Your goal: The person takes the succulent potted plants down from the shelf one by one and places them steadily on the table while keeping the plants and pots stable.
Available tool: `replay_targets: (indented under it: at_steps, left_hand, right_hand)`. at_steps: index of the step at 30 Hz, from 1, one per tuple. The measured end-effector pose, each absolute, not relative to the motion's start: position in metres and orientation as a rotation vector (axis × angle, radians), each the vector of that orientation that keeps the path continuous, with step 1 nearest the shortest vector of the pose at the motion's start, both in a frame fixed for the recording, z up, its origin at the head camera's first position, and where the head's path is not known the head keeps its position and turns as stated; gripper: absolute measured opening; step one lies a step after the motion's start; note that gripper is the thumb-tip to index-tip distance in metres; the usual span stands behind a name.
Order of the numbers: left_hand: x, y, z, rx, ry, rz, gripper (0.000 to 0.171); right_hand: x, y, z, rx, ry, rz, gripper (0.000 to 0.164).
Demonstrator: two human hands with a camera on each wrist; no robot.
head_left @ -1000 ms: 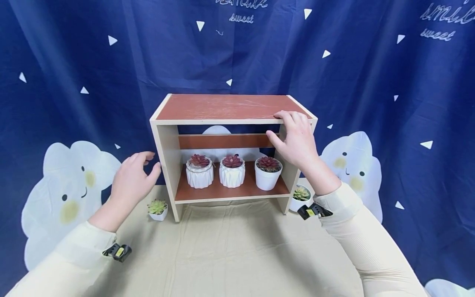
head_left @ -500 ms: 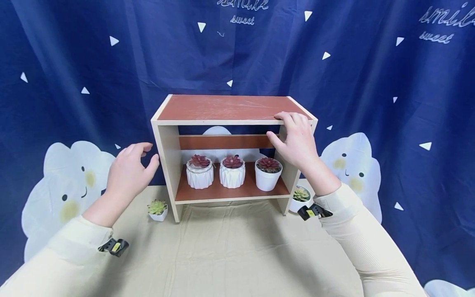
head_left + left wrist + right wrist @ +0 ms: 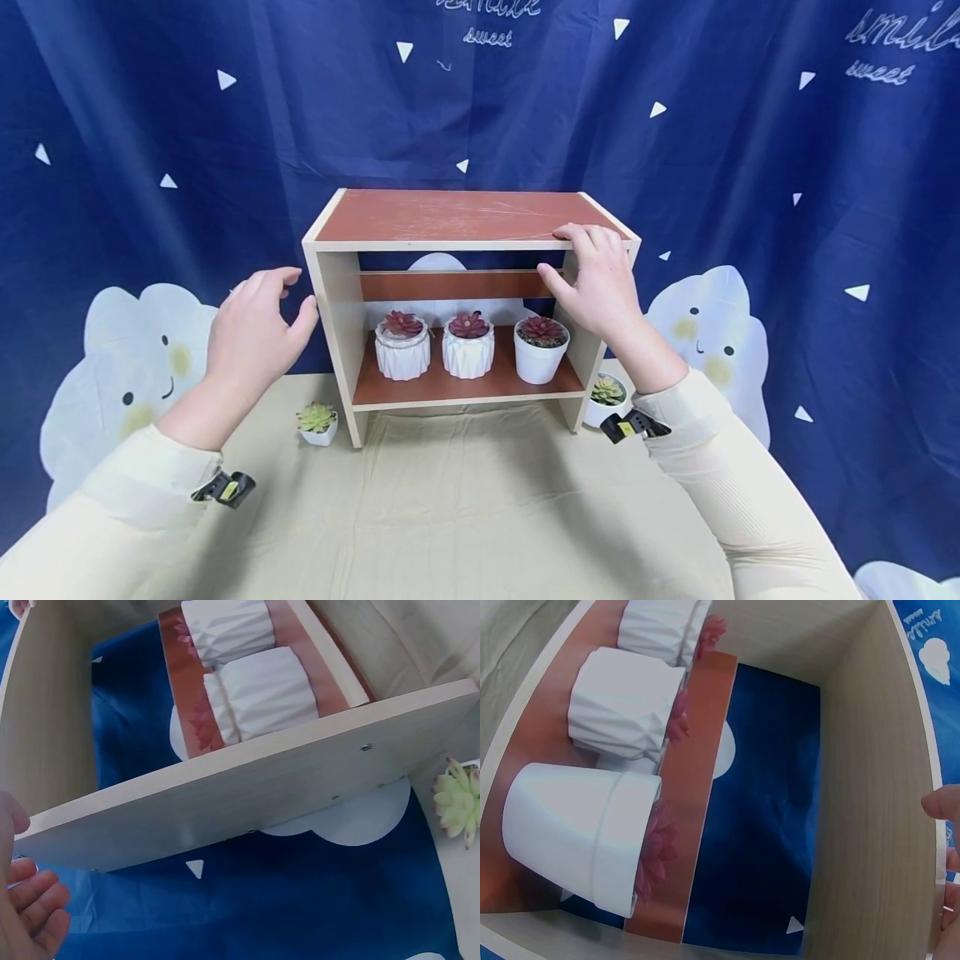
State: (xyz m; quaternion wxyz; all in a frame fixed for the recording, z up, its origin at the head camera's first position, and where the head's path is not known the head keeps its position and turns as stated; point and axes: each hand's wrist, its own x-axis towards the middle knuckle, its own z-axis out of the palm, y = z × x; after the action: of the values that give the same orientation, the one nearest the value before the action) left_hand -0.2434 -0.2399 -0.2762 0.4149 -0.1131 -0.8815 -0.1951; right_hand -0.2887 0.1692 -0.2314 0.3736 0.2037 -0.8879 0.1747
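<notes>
Deep-blue curtain fills the back, a beige-covered worktop spreads out in front, and between the two hands, as I follow from afar, stands the red-and-cream shelf unit, three white pots of red succulents lined up on its lower board. Right hand first: it grips the top board's front edge, fingers laid over, thumb set below. Left hand: relaxed, holding nothing, thumb parted from the fingers beside the left side panel; whether it brushes that panel, I can't tell. For my money, this wants light, steady pressure on the right and a matching touch on the left before any push; a one-sided tug would probably twist the unit and rattle the pots, and the small green succulent below the left hand looks easy to nudge. Over to the right wrist camera, and it gives me the thumb up close against the board's edge. Left wrist now: screw heads on the panel's outer face, hidden from the head view, while the second green plant, just below the right wrist, shows only from the head.
</notes>
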Motion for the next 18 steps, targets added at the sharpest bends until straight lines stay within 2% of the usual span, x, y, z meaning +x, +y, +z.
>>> replay_targets:
  at_steps: [18]
  left_hand:
    - [-0.247,-0.227,-0.249,-0.327,-2.076,-0.499,0.043]
  right_hand:
    - [-0.29,0.17,-0.231,0.52,-2.277,0.441,0.049]
